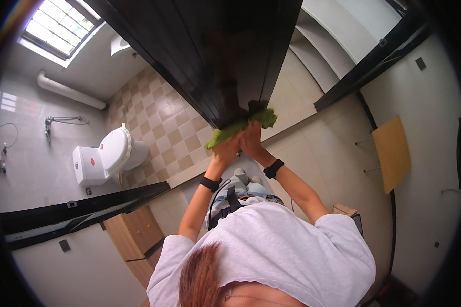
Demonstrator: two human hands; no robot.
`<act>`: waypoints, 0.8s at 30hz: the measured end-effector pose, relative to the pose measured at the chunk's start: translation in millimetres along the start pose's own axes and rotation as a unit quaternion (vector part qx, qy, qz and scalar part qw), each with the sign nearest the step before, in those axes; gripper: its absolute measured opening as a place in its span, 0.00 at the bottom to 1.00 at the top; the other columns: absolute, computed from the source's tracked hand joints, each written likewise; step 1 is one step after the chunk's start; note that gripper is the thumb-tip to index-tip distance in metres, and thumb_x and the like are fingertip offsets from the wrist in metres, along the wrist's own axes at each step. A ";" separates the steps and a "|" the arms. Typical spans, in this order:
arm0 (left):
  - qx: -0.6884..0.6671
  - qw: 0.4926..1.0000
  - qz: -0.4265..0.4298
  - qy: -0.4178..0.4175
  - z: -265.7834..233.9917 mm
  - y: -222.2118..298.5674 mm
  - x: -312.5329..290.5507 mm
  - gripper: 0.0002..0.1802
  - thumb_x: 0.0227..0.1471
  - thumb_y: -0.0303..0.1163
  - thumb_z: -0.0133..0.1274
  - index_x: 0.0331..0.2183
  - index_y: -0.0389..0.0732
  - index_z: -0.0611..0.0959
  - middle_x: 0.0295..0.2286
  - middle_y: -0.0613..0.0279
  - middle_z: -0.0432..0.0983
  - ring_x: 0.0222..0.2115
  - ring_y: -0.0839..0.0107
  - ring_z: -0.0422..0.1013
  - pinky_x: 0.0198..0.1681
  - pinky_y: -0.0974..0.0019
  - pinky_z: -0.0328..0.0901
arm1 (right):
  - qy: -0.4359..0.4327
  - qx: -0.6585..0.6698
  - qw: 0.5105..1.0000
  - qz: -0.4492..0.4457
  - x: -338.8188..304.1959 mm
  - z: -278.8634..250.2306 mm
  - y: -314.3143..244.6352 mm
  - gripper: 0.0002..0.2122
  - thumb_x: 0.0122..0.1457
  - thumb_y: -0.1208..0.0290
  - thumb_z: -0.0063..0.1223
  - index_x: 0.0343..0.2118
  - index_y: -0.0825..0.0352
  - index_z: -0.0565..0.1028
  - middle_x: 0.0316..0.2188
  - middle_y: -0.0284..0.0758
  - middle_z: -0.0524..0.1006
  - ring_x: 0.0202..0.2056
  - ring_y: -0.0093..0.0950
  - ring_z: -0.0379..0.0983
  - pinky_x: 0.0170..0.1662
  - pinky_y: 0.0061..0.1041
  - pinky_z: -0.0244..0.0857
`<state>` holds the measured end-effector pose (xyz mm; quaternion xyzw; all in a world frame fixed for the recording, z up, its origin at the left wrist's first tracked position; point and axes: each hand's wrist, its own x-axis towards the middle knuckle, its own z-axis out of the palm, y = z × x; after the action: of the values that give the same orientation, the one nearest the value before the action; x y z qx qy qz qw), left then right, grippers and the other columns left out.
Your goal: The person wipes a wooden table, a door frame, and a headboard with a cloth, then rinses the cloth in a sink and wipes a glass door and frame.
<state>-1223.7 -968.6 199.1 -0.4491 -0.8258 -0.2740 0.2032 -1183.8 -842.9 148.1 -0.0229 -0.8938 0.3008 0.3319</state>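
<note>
A bright green cloth (pixel 219 137) lies bunched along the near end of a tall, glossy black panel (pixel 200 56). My left hand (pixel 228 148) grips the cloth's left part, with its fingers partly hidden by the folds. Close beside it, my right hand (pixel 251 141) is closed on the right part of the cloth, near the panel's right edge. The two hands almost touch, and both arms reach forward from my body. A dim reflection shows in the panel's dark surface above the cloth.
On the left, a white toilet (pixel 117 148) stands by a checkered tile floor (pixel 161 110), with a white pipe (pixel 69 92) and a barred window (pixel 60 25) beyond. A wooden cabinet (pixel 135 233) is at lower left. White shelves (pixel 320 48) and a yellow chair (pixel 393 153) are on the right.
</note>
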 end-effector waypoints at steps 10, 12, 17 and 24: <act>0.106 0.947 0.069 0.296 -150.9 48.5 157.0 0.31 0.46 0.37 0.51 0.51 0.33 0.68 0.42 0.42 0.69 0.39 0.44 0.66 0.43 0.45 0.57 | 0.266 0.043 0.944 -0.191 199.1 -135.2 -137.1 0.27 0.56 0.61 0.35 0.58 0.66 0.58 0.53 0.56 0.55 0.53 0.60 0.49 0.56 0.57 0.38; 0.107 0.967 0.040 0.227 -126.9 36.6 130.0 0.30 0.46 0.36 0.51 0.50 0.31 0.68 0.41 0.42 0.69 0.39 0.43 0.65 0.42 0.45 0.58 | 0.230 -0.001 0.959 -0.164 171.6 -106.9 -112.1 0.27 0.55 0.62 0.35 0.58 0.68 0.58 0.54 0.57 0.54 0.53 0.60 0.49 0.56 0.57 0.39; 0.046 0.993 0.056 0.092 -35.8 0.6 32.7 0.24 0.46 0.34 0.52 0.49 0.46 0.74 0.42 0.59 0.72 0.40 0.53 0.69 0.45 0.50 0.61 | 0.103 -0.050 0.990 -0.088 48.3 -32.3 -34.5 0.25 0.55 0.66 0.40 0.55 0.74 0.60 0.51 0.56 0.58 0.51 0.57 0.53 0.53 0.55 0.47; -0.044 0.993 0.003 -0.107 -16.6 -3.6 -20.0 0.25 0.50 0.28 0.47 0.52 0.38 0.69 0.41 0.49 0.72 0.40 0.50 0.68 0.44 0.54 0.63 | -0.029 -0.102 0.994 0.029 -20.6 -49.8 -29.3 0.25 0.55 0.67 0.46 0.55 0.72 0.61 0.49 0.52 0.63 0.48 0.50 0.60 0.51 0.41 0.56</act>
<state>-1214.9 -993.4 199.2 -0.4868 -0.8286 -0.2600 0.0942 -1132.8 -845.8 182.2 -0.0739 -0.9279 0.2186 0.2930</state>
